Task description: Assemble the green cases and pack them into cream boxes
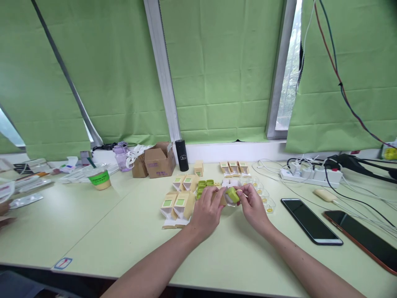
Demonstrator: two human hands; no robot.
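Our right hand [256, 207] is pinching a small green container [232, 194] beside the pale flap of a paper box [228, 201]; our left hand's [207, 211] curled fingers are gripping the box. We are judging the container light, stiff, best gripped by its sides; the box, easily creased. Purple print on the carton [158, 163] is escaping our reading.

On your counter [130, 244], the cardboard box [160, 160] sits left of the bottle [182, 155], the phones [311, 221] far right.
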